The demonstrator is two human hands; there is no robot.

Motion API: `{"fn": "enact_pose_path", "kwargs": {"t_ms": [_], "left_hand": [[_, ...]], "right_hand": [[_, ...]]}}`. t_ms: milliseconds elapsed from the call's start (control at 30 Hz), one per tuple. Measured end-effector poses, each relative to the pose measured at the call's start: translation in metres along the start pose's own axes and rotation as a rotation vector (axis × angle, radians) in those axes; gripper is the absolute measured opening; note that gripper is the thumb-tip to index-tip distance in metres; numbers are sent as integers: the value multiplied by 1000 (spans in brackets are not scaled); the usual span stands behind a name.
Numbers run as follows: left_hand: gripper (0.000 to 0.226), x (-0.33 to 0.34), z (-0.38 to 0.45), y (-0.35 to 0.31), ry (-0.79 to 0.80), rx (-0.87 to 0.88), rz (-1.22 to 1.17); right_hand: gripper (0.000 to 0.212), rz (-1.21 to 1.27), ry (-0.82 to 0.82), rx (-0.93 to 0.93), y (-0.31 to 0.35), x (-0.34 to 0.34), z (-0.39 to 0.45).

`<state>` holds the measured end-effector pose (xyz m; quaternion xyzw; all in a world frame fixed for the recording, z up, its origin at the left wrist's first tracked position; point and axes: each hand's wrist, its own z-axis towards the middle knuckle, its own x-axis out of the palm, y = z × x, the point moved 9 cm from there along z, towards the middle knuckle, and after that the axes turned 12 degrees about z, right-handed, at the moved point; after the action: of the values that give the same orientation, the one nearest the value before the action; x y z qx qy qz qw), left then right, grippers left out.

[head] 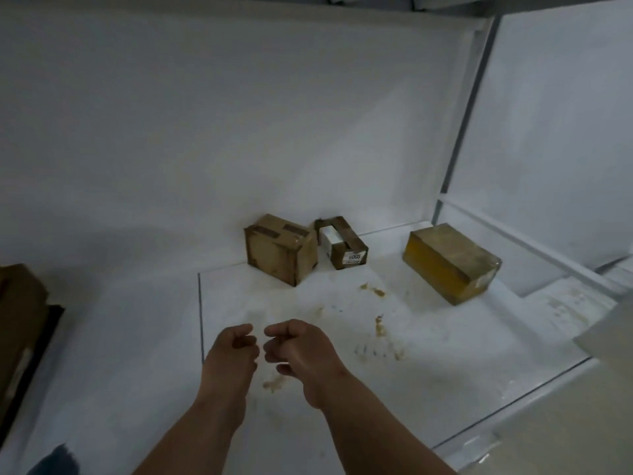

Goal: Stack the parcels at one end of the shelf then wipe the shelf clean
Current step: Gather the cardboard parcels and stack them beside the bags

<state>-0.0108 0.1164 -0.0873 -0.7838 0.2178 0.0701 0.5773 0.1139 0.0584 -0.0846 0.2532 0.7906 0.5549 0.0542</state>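
Note:
Three parcels stand on the white shelf (445, 371). A brown cardboard parcel (279, 253) sits against the back wall. Right beside it is a smaller brown and white parcel (342, 248) with a label. A yellowish taped parcel (450, 262) lies apart at the right. Brown stains (378, 329) spot the shelf in front of them. My left hand (231, 354) and my right hand (301, 351) hover side by side above the shelf's front, well short of the parcels. Both have their fingers curled in and hold nothing.
A dark brown box (17, 323) stands at the far left edge. A metal upright (469, 108) and a rail border the shelf on the right. A second stained white surface (568, 303) lies beyond the rail.

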Motion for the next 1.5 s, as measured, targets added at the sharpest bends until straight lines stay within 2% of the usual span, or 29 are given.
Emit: {"fn": "enact_pose_path", "kwargs": {"t_ms": [67, 167, 233, 367, 533, 667, 867, 967, 1067, 1200, 1333, 1500], "left_hand": [[25, 22, 1, -4, 21, -6, 2], [10, 50, 3, -15, 34, 15, 41], [11, 68, 5, -26, 65, 47, 63], [11, 103, 11, -47, 156, 103, 95], [18, 151, 3, -59, 239, 121, 114], [11, 190, -4, -78, 292, 136, 77], [22, 264, -6, -113, 312, 98, 61], [32, 308, -18, -132, 372, 64, 49], [38, 346, -26, -146, 429, 61, 54], [43, 377, -31, -155, 482, 26, 31], [30, 395, -35, -160, 523, -16, -9], [25, 393, -22, -160, 380, -33, -12]], "right_hand": [[28, 22, -34, 8, 2, -23, 4], [16, 75, -92, -5, 7, -57, 9], [6, 93, -129, -31, 11, -76, 12], [5, 71, -233, -68, 20, -109, 9], [37, 6, -326, -84, 24, -161, 4], [32, 32, -376, -130, 42, -204, 6], [26, -123, -441, -207, 86, -281, 27], [33, -337, -595, -274, 113, -340, 36], [50, -506, -734, -239, 130, -391, 44], [60, -567, -670, -164, 128, -422, 64], [67, -334, -556, -138, 117, -428, 72], [73, -164, -573, -114, 110, -441, 67]]}}
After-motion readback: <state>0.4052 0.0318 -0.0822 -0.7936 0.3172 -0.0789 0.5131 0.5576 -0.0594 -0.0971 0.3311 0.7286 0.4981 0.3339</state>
